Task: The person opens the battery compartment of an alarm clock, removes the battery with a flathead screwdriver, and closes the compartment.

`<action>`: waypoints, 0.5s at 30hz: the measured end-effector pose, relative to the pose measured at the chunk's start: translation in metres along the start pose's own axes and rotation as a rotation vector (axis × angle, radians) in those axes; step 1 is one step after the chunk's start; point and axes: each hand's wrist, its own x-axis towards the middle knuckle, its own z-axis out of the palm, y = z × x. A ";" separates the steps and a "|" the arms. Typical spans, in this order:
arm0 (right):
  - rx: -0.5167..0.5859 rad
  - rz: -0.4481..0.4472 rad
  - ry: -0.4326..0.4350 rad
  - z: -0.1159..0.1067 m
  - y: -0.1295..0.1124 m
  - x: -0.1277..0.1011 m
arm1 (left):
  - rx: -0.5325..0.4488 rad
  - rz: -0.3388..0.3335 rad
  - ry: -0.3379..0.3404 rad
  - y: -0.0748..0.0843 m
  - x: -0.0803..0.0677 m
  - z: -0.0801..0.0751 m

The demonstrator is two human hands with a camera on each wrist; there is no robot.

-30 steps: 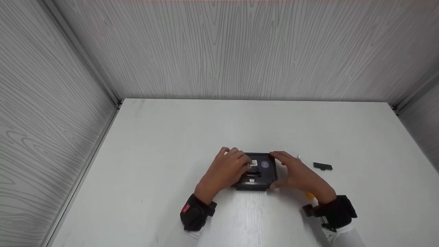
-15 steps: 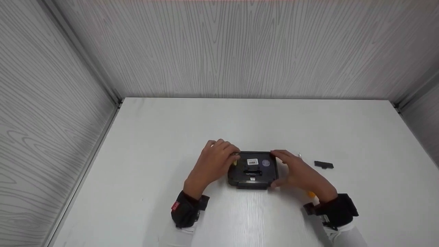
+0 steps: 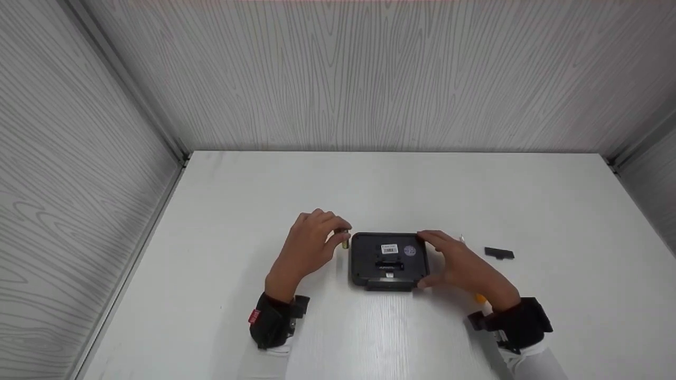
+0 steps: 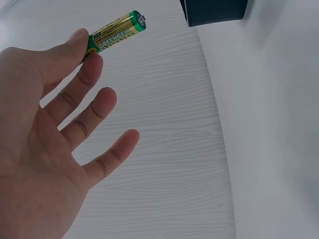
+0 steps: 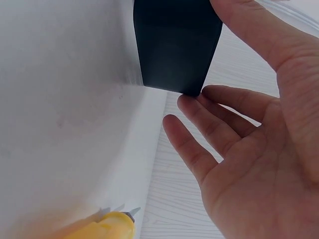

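Observation:
A green and gold battery is pinched between the thumb and fingertips of my left hand, its metal nub pointing away from the hand in the left wrist view. Just right of it, a black box-shaped device lies back side up, showing a barcode label, a round purple sticker and a small battery slot. My right hand grips the device's right end, fingers at the far corner and thumb at the near one. In the right wrist view, fingertips meet the device's dark side.
A small black battery cover lies on the white table to the right. Partly behind my right forearm is a yellow-handled tool with a metal tip. Grey wood-grained panels enclose the table at back and sides.
My left hand has moved left off the device with the battery, baring the device's label and slot. The right hand has stayed at the device's right end.

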 end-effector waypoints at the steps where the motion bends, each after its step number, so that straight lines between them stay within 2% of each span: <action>1: 0.003 0.003 -0.002 0.000 0.000 0.000 | -0.004 -0.007 -0.004 -0.001 -0.001 -0.001; 15: 0.004 -0.012 0.008 0.002 0.001 0.000 | -0.044 -0.110 -0.063 -0.015 -0.008 -0.011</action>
